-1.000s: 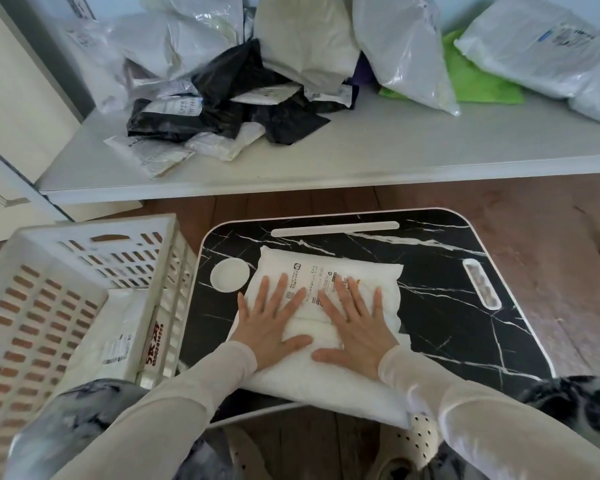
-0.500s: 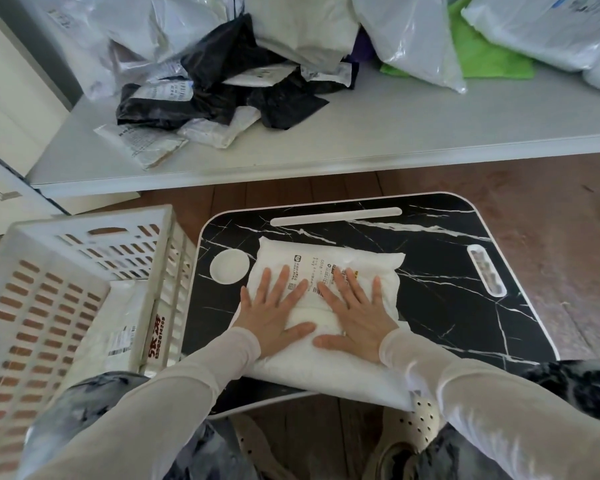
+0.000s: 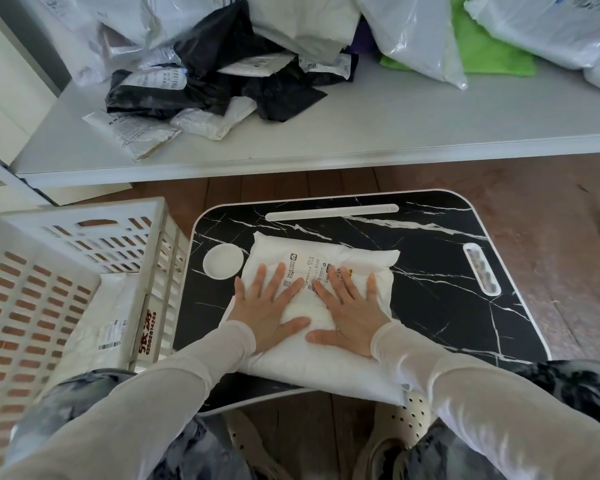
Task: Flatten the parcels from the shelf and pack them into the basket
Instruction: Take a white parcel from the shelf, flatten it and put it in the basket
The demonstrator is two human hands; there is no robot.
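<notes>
White poly-mailer parcel (image 3: 305, 367), one, soft and pillow-like, printed label uppermost. It lies on a black marble-pattern lap desk (image 3: 430, 306), from centre to six o'clock, with its near edge overhanging the desk rim. Left hand (image 3: 271, 311) and right hand (image 3: 350, 315) are laid flat on it side by side, fingers straight and spread, palms bearing down; neither grasps anything. A bulge of the bag rises between the two thumbs, so flattening reads as under way, not complete.

White slotted plastic basket (image 3: 80, 213), at nine o'clock of the desk, touching it or just beside it. Contents seen: one flat white labelled parcel (image 3: 97, 327) on its floor; whether there are more cannot be told. Judged: at least one item packed.

Grey shelf (image 3: 361, 126), at twelve o'clock. Stock outstanding:
- a heap of black mailers (image 3: 219, 57) at eleven o'clock, with small white mailers (image 3: 136, 133) at its front
- large white bags (image 3: 413, 29) at one o'clock, over a green item (image 3: 489, 53) of uncertain kind

Judged: most of the task is left to do, and the present parcel is yet to go into the basket.
</notes>
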